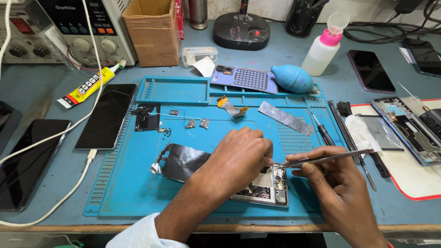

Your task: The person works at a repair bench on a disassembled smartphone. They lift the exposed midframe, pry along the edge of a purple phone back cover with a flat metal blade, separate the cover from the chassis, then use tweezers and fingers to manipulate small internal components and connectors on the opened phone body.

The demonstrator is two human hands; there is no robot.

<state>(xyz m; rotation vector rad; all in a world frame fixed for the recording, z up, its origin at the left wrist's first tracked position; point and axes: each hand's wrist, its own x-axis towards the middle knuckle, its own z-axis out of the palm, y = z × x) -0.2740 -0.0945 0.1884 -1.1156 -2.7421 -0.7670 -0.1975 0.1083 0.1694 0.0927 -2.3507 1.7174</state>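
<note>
On the blue mat (138, 193), near the table edge, the left hand (239, 158) presses on an opened phone (271, 188) and hides most of it, while the right hand (337, 183) pinches tweezers (321, 159) whose tips touch the phone.

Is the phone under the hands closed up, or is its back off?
Open: the phone lies on the blue mat with its inner boards and parts exposed. The left hand steadies it; the right hand holds tweezers to it.
</note>
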